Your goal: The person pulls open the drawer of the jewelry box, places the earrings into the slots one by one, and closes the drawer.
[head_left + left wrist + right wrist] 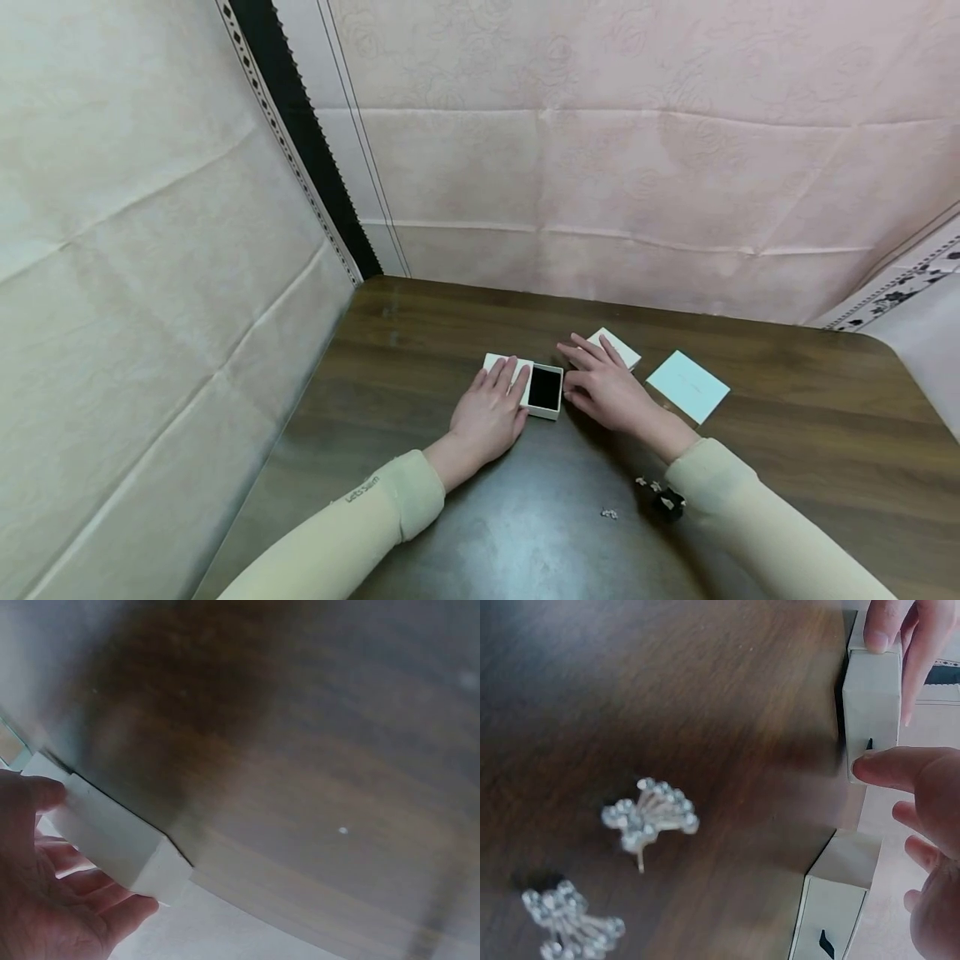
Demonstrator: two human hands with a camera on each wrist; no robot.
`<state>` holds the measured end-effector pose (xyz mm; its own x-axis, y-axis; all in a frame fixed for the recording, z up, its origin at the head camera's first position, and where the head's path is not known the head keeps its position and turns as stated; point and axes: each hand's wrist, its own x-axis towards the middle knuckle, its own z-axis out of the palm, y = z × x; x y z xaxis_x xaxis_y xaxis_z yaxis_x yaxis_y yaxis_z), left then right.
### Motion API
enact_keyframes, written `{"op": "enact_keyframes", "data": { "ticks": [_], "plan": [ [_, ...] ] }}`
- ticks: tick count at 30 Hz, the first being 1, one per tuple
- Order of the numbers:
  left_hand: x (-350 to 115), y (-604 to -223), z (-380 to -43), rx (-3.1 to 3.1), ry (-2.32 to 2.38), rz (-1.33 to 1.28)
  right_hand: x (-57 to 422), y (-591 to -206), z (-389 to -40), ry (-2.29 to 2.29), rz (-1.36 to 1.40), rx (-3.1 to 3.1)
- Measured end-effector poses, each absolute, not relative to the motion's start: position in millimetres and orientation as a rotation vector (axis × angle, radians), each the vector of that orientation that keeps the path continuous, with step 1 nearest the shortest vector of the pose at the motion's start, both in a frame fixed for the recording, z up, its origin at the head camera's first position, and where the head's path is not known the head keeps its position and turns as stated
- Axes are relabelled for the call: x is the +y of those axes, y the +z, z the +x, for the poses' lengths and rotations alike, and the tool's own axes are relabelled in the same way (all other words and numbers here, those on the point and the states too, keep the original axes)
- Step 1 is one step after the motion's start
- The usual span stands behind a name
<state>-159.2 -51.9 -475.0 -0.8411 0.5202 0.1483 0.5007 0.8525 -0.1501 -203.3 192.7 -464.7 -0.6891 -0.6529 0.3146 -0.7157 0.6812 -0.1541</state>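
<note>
A small white drawer box (545, 410) lies on the table, its drawer partly slid out to the right and showing a black lining. My left hand (491, 408) holds its sleeve, fingers across the top and thumb along the near side. The left wrist view shows the box (112, 832) within that hand. At the drawer's front end, my right hand (607, 392) has thumb and bent index together at the dark pull tab (869, 743), with the other fingers extended. The thumb partly hides the tab. Two sparkling stone earrings (652, 814) lie on the table nearer the camera.
A second white box (621, 346) sits behind my right hand, its dark tab visible in the right wrist view. A pale blue card (688, 387) lies to the right. Beside my right sleeve are a black item (667, 503) and small pale pieces (648, 483).
</note>
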Motion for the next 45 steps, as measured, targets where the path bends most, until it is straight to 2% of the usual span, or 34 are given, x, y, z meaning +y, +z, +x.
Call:
{"op": "enact_keyframes", "data": {
  "ticks": [14,30,45],
  "plan": [
    [-52.3,-477.2,-161.3,-2.834,0.151,-0.798,213.7,-443.7,-178.6,0.377,1.013,-2.725],
    [-52.5,-477.3,-161.8,-2.792,0.128,-0.803,233.0,-434.3,-136.2,0.373,1.126,-2.593],
    [-51.8,-478.4,-162.5,-2.796,0.121,-0.801,235.2,-448.2,-101.8,0.386,1.193,-2.566]
  ]
}}
